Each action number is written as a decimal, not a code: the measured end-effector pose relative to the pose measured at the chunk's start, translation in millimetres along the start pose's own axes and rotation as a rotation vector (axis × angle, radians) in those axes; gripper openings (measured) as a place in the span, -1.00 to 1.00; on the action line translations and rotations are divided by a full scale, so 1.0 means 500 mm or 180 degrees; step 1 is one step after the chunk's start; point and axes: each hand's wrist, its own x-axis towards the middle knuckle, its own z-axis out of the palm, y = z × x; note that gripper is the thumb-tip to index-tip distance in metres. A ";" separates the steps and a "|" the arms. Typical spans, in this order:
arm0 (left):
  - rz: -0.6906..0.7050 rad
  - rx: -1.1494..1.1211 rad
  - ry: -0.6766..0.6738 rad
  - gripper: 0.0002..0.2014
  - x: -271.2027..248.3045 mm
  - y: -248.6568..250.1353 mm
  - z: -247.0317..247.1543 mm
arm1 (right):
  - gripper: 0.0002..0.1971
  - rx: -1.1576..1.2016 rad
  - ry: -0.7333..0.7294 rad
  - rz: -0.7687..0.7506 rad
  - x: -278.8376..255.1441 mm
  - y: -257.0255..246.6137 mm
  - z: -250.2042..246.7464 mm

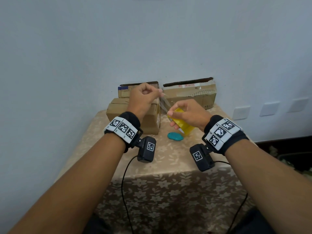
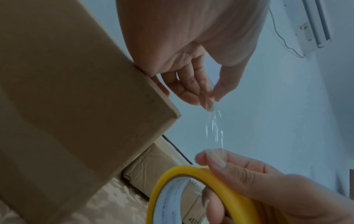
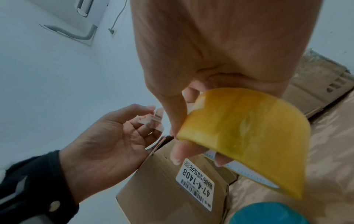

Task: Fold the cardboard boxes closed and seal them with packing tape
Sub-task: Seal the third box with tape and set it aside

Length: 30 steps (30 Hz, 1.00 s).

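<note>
My right hand (image 1: 184, 114) grips a yellow roll of packing tape (image 1: 183, 123) above the table, fingers through its core (image 3: 247, 131). A clear strip of tape (image 1: 164, 103) runs up from the roll to my left hand (image 1: 145, 97), which pinches its free end between thumb and fingers (image 2: 210, 97). The left hand hovers over a closed brown cardboard box (image 1: 152, 122) with a white label (image 3: 197, 181) on its side. Two more cardboard boxes (image 1: 123, 92) (image 1: 199, 93) stand behind, against the wall.
A small teal oval object (image 1: 175, 136) lies on the floral tablecloth (image 1: 168, 166) just below the tape roll. The wall (image 1: 152, 39) is close behind the boxes. Camera cables hang from both wrists over the table's front edge.
</note>
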 end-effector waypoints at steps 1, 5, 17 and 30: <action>0.0008 -0.0011 0.0022 -0.87 0.000 -0.001 -0.002 | -0.93 0.0007 -0.0030 0.0016 0.000 -0.001 0.001; 0.0058 -0.0169 0.0063 -0.87 -0.004 -0.001 -0.004 | -0.90 0.0076 -0.0059 0.0005 -0.002 -0.004 0.000; -0.0252 0.0248 0.0100 -0.87 0.010 -0.003 0.001 | -0.86 -0.0120 0.0067 -0.0243 -0.008 -0.023 -0.002; -0.0766 0.0414 0.0003 -0.75 0.025 0.027 0.007 | -0.93 -0.0137 -0.0002 -0.0278 -0.003 -0.055 0.020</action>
